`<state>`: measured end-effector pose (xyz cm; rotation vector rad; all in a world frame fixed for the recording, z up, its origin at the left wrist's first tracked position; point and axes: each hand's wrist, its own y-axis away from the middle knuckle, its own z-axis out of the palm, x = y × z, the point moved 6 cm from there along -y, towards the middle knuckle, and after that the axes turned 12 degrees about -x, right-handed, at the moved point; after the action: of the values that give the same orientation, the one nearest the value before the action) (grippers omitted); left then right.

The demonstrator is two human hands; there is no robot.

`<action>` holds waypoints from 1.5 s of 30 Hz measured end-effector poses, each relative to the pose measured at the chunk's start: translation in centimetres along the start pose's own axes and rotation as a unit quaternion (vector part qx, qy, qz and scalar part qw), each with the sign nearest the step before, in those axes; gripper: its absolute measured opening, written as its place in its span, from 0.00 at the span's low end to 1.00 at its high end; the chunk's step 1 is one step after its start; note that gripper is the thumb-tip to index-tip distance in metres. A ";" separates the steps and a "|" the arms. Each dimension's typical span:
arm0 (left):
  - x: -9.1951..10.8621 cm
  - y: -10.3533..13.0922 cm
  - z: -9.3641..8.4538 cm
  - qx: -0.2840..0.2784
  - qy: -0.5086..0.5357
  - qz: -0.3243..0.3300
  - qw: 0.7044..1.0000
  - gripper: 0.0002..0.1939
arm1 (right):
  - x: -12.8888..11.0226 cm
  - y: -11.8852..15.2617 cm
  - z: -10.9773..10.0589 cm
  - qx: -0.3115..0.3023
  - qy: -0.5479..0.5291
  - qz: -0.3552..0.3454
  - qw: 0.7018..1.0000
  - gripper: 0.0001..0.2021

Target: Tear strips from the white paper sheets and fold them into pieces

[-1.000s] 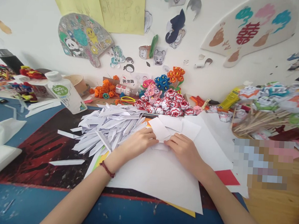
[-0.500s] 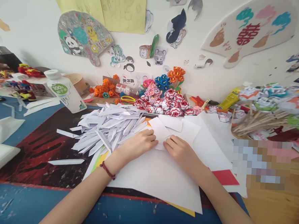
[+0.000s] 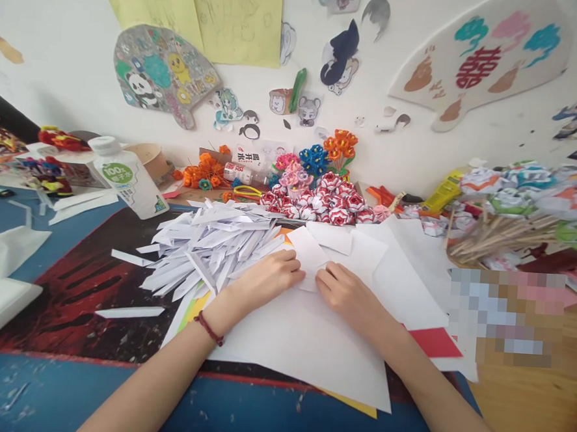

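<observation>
My left hand (image 3: 271,275) and my right hand (image 3: 348,293) face each other above a large white sheet (image 3: 304,347). Between them is a small white piece of paper (image 3: 309,282), its two sides pinched by my curled fingers. Part of it is hidden behind the fingertips. Just beyond lie other small white paper pieces (image 3: 335,238). Left of my left hand rises a heap of narrow folded white paper strips (image 3: 213,241), with a single strip (image 3: 130,312) lying apart on the dark red-and-black mat (image 3: 76,294).
A white bottle (image 3: 127,180) stands behind the heap at the left. Red-and-white paper flowers (image 3: 336,199) and orange ones (image 3: 207,170) line the wall. Wooden sticks (image 3: 507,236) with wrapped flowers lie at the right. A red sheet (image 3: 434,342) shows beneath my right forearm.
Both hands keep nearly the same place and pinch. The view has shifted very slightly, and the dark cylinder at the far left has tilted and moved left.
</observation>
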<state>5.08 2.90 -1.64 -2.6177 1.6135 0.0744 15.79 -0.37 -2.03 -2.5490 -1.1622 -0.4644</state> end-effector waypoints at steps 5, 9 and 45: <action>0.0 0.1 -0.1 -0.005 0.006 -0.008 1.000 0.12 | -0.1 0.0 -0.3 -0.010 0.001 -0.012 1.000 0.15; 0.3 0.0 -0.2 -0.019 -0.016 -0.009 1.000 0.12 | -0.2 -0.2 -0.1 -0.044 0.029 -0.020 0.998 0.14; -3.1 -0.3 1.2 0.071 0.241 -0.132 0.959 0.03 | 4.6 1.1 3.4 -0.007 -0.504 0.222 0.835 0.07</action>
<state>3.95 5.89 -2.58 -2.8477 1.2834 -0.7150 20.05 3.34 -3.36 -2.9607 -0.6992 1.1118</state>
